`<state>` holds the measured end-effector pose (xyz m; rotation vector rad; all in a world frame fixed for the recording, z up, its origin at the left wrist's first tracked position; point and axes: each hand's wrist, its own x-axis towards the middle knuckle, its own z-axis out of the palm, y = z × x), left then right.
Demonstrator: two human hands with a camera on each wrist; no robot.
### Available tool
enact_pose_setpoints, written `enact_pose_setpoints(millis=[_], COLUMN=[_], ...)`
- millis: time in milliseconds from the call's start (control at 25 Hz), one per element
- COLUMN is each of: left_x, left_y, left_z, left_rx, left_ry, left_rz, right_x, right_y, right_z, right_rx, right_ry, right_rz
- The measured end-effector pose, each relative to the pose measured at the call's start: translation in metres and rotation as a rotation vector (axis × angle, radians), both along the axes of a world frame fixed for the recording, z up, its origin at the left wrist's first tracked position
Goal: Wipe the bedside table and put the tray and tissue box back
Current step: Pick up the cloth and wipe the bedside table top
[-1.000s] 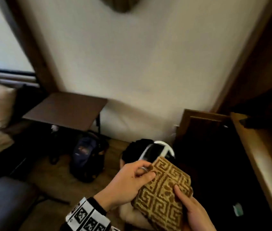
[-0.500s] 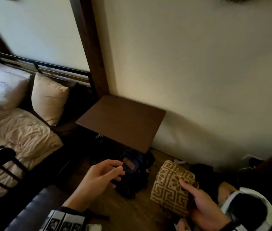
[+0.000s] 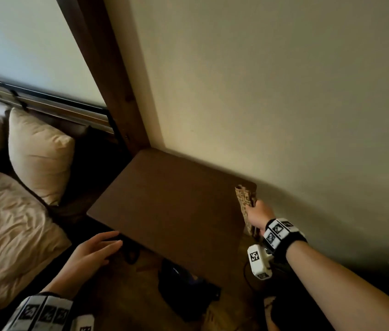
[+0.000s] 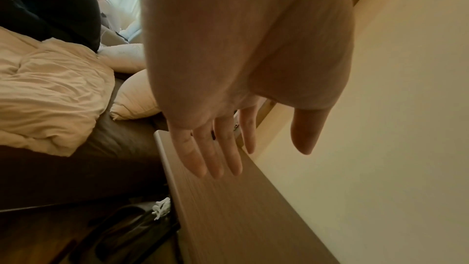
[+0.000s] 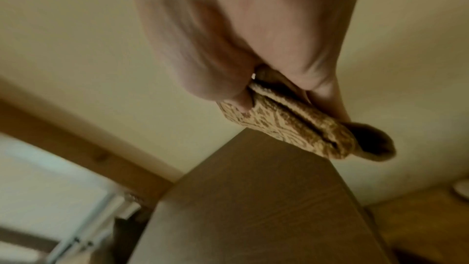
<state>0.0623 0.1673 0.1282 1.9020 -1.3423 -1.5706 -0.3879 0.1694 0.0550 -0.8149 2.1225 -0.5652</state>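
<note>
A cream wall (image 3: pixel 272 91) runs behind everything, with a dark wooden post (image 3: pixel 107 75) rising at its left. The bed (image 3: pixel 9 235) lies along the left, covered by a crumpled cream duvet, with a pillow (image 3: pixel 38 154) propped beside the table's left edge. The table (image 3: pixel 172 211), brown and bare, stands with its far edge against the wall and its far left corner at the post. A dark bag (image 3: pixel 184 290) sits on the floor under the table's near edge. The left hand (image 3: pixel 93 254) hovers at the table's near left corner, fingers (image 4: pixel 215 160) straight and slightly spread, holding nothing. The right hand (image 3: pixel 258 216) is at the table's far right corner, fingers curled round a folded, patterned tan cloth (image 3: pixel 244 201) and pinching it against the thumb; the cloth stands on edge over that corner.
</note>
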Motion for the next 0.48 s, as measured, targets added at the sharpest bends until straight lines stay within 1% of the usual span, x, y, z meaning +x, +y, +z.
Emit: enact_pose_setpoints(millis=[40,80,160,200,240,360,440,480], left_x=[0.001,0.002,0.002,0.003,0.004,0.017,0.030,0.038], left_y=[-0.024,-0.047,-0.088,-0.112,-0.135,-0.193,-0.222,-0.230], left_z=[-0.009,-0.018,-0.037,-0.048,-0.060,-0.099,-0.127,-0.138], left_rx=[0.027,0.048,0.043,0.026,0.014,-0.030,-0.032,-0.025], left_ry=[-0.030,-0.058,-0.118,-0.162,-0.219,-0.414,-0.529,-0.584], left_rz=[0.001,-0.010,-0.060,-0.102,-0.153,-0.334,-0.477,-0.521], right_x=[0.002,0.006,0.021,0.027,0.034,0.050,0.063,0.069], right_y=[-0.020,-0.034,-0.046,-0.050,-0.054,-0.066,-0.076,-0.079], right_z=[-0.004,-0.011,-0.029,-0.041,-0.053,-0.070,-0.075,-0.081], right_rx=[0.011,0.026,0.124,0.183,0.229,0.308,0.359,0.386], right_ry=[0.110,0.152,0.120,0.100,0.110,0.244,0.262,0.278], right_rz=[0.101,0.205,0.375,0.409,0.402,0.311,0.235,0.208])
